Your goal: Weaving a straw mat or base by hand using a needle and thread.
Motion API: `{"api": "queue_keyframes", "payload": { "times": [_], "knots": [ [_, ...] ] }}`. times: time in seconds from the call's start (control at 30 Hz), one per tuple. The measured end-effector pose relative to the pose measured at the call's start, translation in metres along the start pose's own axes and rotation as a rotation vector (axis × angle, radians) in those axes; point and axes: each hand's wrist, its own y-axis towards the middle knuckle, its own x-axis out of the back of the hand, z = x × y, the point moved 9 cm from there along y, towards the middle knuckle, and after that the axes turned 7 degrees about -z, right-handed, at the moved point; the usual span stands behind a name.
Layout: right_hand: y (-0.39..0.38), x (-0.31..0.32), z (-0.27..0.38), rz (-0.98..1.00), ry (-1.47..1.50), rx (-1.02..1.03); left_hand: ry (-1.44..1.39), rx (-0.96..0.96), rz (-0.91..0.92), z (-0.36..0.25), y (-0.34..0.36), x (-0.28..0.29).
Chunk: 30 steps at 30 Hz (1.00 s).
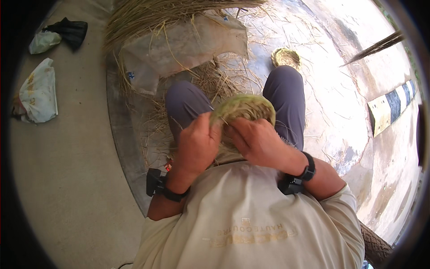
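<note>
A small round straw basket (251,101), greenish at the rim and brown inside, is held between my knees with its opening showing. My left hand (200,144) is closed on its left rim, thumb and fingers pressed together. At the near side of the basket, my right hand (261,142) has its fingers bent in a pinch against the weave. Whether a loose strand is also between those fingers is hidden. The basket's underside is out of sight behind my hands.
Beyond my knees lie a bundle of long straw (148,22), a clear plastic sheet (192,45) and scattered stalks (215,80). Another straw basket (286,58) sits past my right knee. Plastic bags (41,92) are at left, a striped kerb block (392,106) at right.
</note>
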Motion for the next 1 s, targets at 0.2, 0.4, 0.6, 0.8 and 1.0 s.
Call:
{"api": "queue_keyframes", "payload": {
  "times": [0.2,0.4,0.6,0.8,1.0],
  "knots": [
    [0.003,0.002,-0.003,0.13,0.087,-0.075,0.076,-0.035,0.015,0.007,-0.002,0.003],
    [0.001,0.003,-0.007,0.087,0.179,-0.101,0.106,-0.15,0.023,-0.005,0.001,0.003],
    [0.01,0.048,0.034,-0.073,-0.047,0.042,0.127,-0.237,0.101,-0.009,0.001,0.002],
    [0.049,0.034,0.008,-0.001,-0.191,0.042,0.153,-0.387,0.178,-0.035,0.002,-0.009],
    [0.067,0.058,-0.01,-0.18,0.282,-0.176,0.152,-0.398,0.162,-0.04,0.006,-0.008]
  ]
}}
